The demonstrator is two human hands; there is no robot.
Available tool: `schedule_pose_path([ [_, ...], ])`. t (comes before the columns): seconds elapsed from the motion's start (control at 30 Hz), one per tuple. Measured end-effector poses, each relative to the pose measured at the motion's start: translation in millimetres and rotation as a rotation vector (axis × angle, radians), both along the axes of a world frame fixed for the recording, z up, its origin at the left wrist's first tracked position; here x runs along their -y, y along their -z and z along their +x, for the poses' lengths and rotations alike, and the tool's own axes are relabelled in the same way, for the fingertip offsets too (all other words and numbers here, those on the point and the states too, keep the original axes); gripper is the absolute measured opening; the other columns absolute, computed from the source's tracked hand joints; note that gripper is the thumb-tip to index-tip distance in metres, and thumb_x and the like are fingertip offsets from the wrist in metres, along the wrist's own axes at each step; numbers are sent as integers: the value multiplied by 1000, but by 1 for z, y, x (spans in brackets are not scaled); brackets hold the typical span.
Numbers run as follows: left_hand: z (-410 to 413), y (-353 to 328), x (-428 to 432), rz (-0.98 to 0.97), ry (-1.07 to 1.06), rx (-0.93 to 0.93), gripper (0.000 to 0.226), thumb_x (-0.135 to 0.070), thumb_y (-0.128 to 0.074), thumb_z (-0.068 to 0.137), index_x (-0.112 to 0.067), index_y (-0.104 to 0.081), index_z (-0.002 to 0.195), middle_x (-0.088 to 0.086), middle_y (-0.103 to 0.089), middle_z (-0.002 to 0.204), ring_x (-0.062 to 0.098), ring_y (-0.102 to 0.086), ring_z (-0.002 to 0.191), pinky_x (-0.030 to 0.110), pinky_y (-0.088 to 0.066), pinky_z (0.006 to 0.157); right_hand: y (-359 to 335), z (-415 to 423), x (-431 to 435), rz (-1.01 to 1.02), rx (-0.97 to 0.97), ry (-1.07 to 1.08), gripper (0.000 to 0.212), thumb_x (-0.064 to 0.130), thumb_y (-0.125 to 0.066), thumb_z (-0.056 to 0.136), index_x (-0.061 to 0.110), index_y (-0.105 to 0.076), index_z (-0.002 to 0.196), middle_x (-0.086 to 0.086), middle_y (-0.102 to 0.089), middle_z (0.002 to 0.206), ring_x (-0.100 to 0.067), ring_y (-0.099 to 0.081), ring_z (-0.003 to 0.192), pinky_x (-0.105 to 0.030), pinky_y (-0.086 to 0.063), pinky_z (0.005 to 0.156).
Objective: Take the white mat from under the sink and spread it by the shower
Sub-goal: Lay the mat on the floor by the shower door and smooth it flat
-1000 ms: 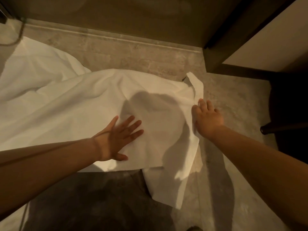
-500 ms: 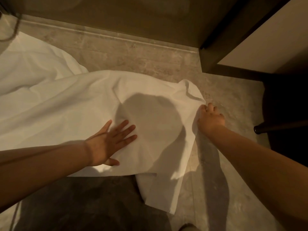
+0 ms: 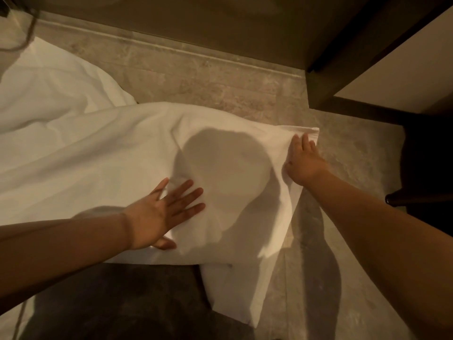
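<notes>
Mat (image 3: 110,155) lies pinned under the flat, open left hand (image 3: 161,214) so the right hand (image 3: 302,160), fingers gripping the corner beyond it, can stretch it smooth.

A single head-worn wide-angle camera looks steeply down and forward from above the floor (image 3: 245,89), close enough that both forearms enter from the bottom corners, at 7 and 4 o'clock. The wall base (image 3: 196,23) runs across 12 o'clock, and a dark frame (image 3: 343,69) sits toward 2 o'clock.
</notes>
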State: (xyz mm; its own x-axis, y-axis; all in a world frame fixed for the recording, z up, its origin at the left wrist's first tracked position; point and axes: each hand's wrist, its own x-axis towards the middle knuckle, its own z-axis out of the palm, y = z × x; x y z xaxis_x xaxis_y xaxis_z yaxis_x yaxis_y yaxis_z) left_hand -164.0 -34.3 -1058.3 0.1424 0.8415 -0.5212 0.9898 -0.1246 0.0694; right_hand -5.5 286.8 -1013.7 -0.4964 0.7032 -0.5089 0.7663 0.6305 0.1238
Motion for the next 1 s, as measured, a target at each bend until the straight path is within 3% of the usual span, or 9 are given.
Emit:
schedule_pose_path([
  [0.2, -1, 7, 8, 48, 16, 72, 104, -72, -38, 80, -29, 40, 134, 6, 48, 141, 30, 44, 129, 55, 25, 104, 10, 0, -11, -60, -123, 56, 73, 24, -45, 91, 11, -2, 149, -16, -11, 156, -34, -13, 141, -45, -19, 112],
  [0.4, -3, 7, 20, 91, 13, 97, 109, -73, -43, 77, -29, 35, 138, 7, 37, 148, 33, 35, 134, 55, 21, 107, 2, -8, -8, -4, -77, 48, 78, 27, -49, 91, 14, 2, 149, -14, -8, 157, -39, -8, 141, -51, -22, 109],
  [0.47, -5, -1, 22, 142, 33, 37, 112, -76, -47, 72, -21, 17, 147, 15, 15, 155, 38, 15, 141, 59, 4, 111, -1, -13, 11, 43, -193, 122, 74, 30, -45, 92, 9, -3, 149, -15, -11, 156, -38, -13, 140, -50, -22, 109],
  [0.53, -7, -11, 24, 171, -11, 7, 112, -76, -58, 64, -12, -20, 148, 21, -17, 153, 41, -17, 140, 64, -26, 106, 1, -12, 43, 27, -389, 180, 75, 37, -47, 93, 8, -7, 149, -17, -9, 156, -37, -13, 141, -48, -20, 111],
  [0.57, -9, -12, 28, 197, -53, 20, 109, -73, -63, 62, -9, -30, 145, 21, -28, 150, 41, -26, 136, 65, -32, 101, 4, -9, 62, 5, -459, 170, 78, 40, -50, 91, 8, -7, 149, -18, -7, 156, -37, -10, 142, -48, -17, 112],
  [0.63, -13, -12, 36, 201, -134, -4, 105, -70, -65, 64, -8, -33, 143, 21, -35, 147, 44, -32, 133, 67, -33, 99, 11, 0, 98, -76, -448, 129, 86, 45, -54, 88, 13, -1, 149, -16, 3, 157, -35, 0, 143, -51, -14, 112],
  [0.77, -18, -11, 49, 162, -183, -30, 98, -69, -58, 67, -10, -33, 141, 22, -38, 145, 47, -33, 132, 70, -34, 95, 32, 14, 134, -209, -192, 83, 97, 56, -51, 85, 22, 16, 146, -12, 22, 155, -35, 17, 141, -64, -14, 107],
  [0.9, -16, -9, 51, 143, -175, -33, 99, -70, -60, 67, -10, -33, 141, 22, -35, 147, 47, -31, 133, 70, -33, 96, 38, 19, 126, -234, -162, 22, 102, 62, -52, 81, 26, 18, 145, -12, 28, 153, -34, 23, 139, -68, -9, 105],
  [1.0, -12, 2, 59, 133, -176, -33, 101, -75, -43, 76, -17, -2, 147, 17, -2, 156, 45, 0, 141, 67, -10, 107, 35, 20, 104, -226, -160, -20, 104, 63, -55, 79, 28, 15, 146, -10, 24, 154, -33, 21, 140, -67, -9, 105],
])
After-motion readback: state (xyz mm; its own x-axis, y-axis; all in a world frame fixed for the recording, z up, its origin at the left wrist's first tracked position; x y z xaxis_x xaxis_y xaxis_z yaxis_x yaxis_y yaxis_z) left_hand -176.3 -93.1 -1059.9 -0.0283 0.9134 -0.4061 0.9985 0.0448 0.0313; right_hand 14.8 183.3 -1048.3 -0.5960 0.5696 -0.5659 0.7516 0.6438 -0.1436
